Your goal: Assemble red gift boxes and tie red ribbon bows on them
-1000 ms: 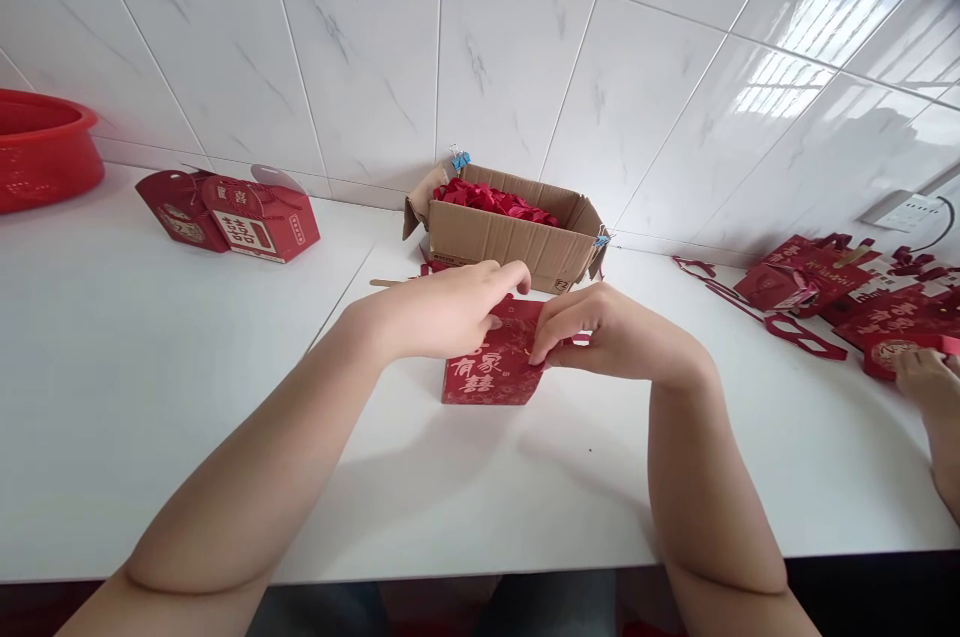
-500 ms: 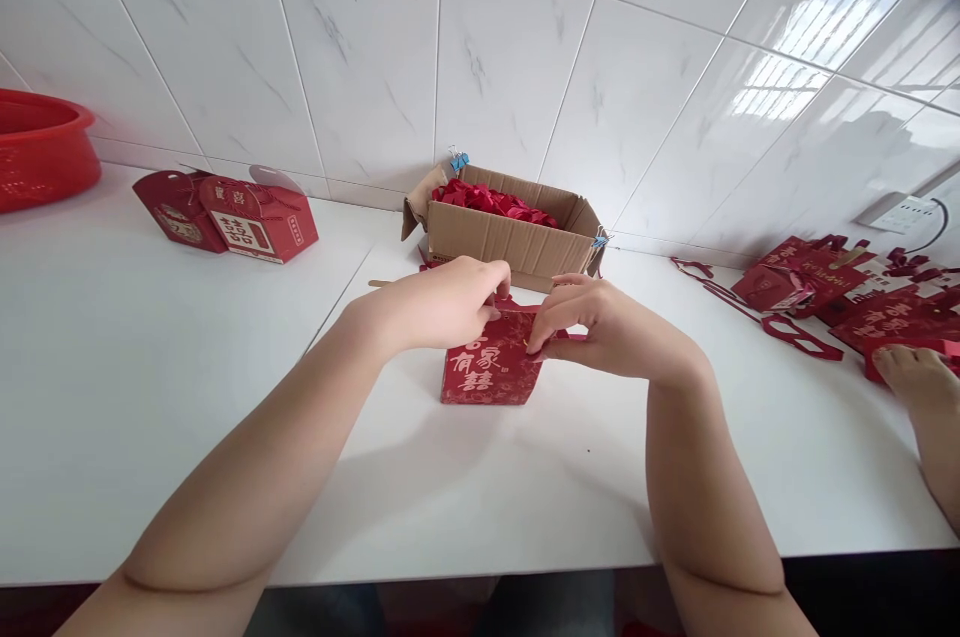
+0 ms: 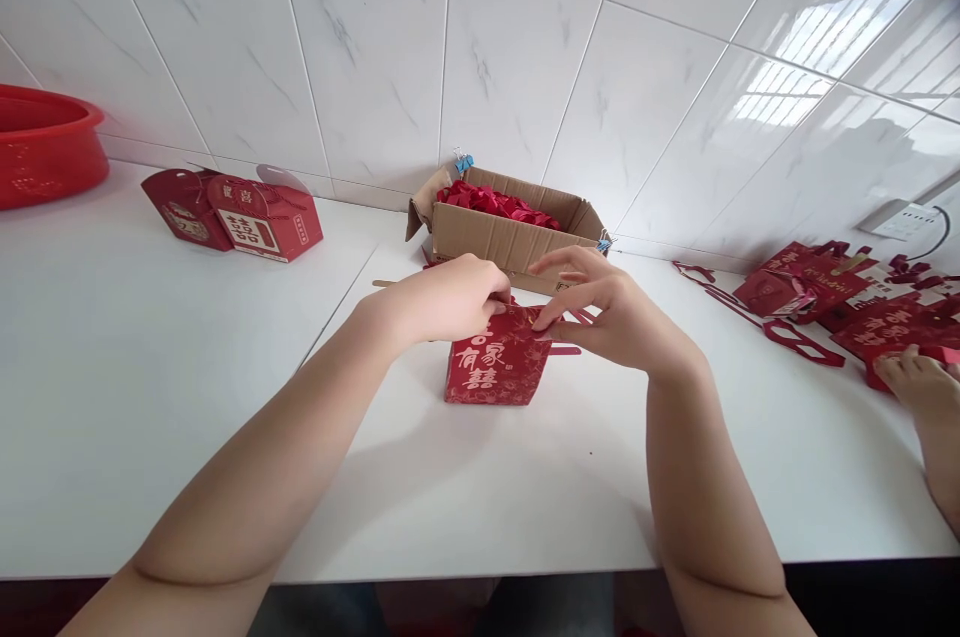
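Note:
A red paper gift box (image 3: pixel 499 367) with pale pink characters stands upright on the white table in front of me. My left hand (image 3: pixel 474 295) is closed at its upper left edge, the fingertips partly hidden behind the thumb side. At the upper right corner, the thumb and forefinger of my right hand (image 3: pixel 596 307) pinch the box, while the other fingers are raised and spread. Red ribbon ends (image 3: pixel 566 351) stick out to the right from behind the box.
Behind stands a cardboard box (image 3: pixel 487 239) of red ribbons (image 3: pixel 499 204), with blue binder clips. Finished-looking red boxes (image 3: pixel 262 222) and a red basin (image 3: pixel 49 152) are at left. Red bags (image 3: pixel 817 282), ribbon strips (image 3: pixel 802 342) and another person's hand (image 3: pixel 911 377) are at right.
My right hand's other fingers have lifted and spread while its thumb and forefinger stay at the box's corner. The ribbon ends at right show more. My left hand stays at the edge.

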`<action>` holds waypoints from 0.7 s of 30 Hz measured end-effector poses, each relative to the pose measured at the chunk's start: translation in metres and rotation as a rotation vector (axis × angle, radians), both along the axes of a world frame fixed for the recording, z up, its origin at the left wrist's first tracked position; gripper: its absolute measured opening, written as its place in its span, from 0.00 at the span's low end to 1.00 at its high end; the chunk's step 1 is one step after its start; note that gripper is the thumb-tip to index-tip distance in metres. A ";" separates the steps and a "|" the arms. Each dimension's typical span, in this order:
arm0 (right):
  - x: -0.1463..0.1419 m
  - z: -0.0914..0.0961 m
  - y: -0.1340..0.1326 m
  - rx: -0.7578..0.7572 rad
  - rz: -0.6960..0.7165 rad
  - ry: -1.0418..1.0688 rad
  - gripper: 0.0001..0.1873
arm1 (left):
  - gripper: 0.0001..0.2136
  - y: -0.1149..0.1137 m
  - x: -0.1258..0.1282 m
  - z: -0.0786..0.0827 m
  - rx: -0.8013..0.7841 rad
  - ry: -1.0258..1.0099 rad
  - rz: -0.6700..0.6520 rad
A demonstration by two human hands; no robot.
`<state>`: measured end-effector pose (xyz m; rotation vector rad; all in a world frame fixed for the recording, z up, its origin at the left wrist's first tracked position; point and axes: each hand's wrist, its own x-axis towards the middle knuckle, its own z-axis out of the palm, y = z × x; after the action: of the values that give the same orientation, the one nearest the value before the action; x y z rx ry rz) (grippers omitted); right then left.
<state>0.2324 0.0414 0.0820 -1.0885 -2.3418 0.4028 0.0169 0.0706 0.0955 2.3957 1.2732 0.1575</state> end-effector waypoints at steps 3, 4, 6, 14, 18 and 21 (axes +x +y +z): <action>0.009 0.002 0.002 -0.139 -0.024 -0.040 0.03 | 0.13 -0.001 0.000 0.000 0.014 0.008 0.004; 0.011 0.002 0.004 -0.183 -0.022 -0.058 0.03 | 0.13 -0.001 0.000 0.000 0.016 0.007 0.006; 0.013 0.002 0.007 -0.231 -0.020 -0.079 0.03 | 0.13 -0.001 0.000 0.000 0.014 0.005 0.010; 0.012 -0.002 0.016 -0.238 -0.065 -0.057 0.05 | 0.13 0.000 0.000 0.000 0.003 0.010 0.026; 0.012 -0.001 0.015 -0.240 -0.048 -0.049 0.05 | 0.12 0.000 0.001 0.000 0.012 0.015 0.051; 0.016 0.000 0.014 -0.256 -0.038 -0.046 0.06 | 0.11 0.000 0.000 0.000 0.012 0.012 0.050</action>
<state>0.2485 0.0556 0.0823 -1.2697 -2.3512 0.6847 0.0171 0.0708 0.0950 2.3794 1.3420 0.1658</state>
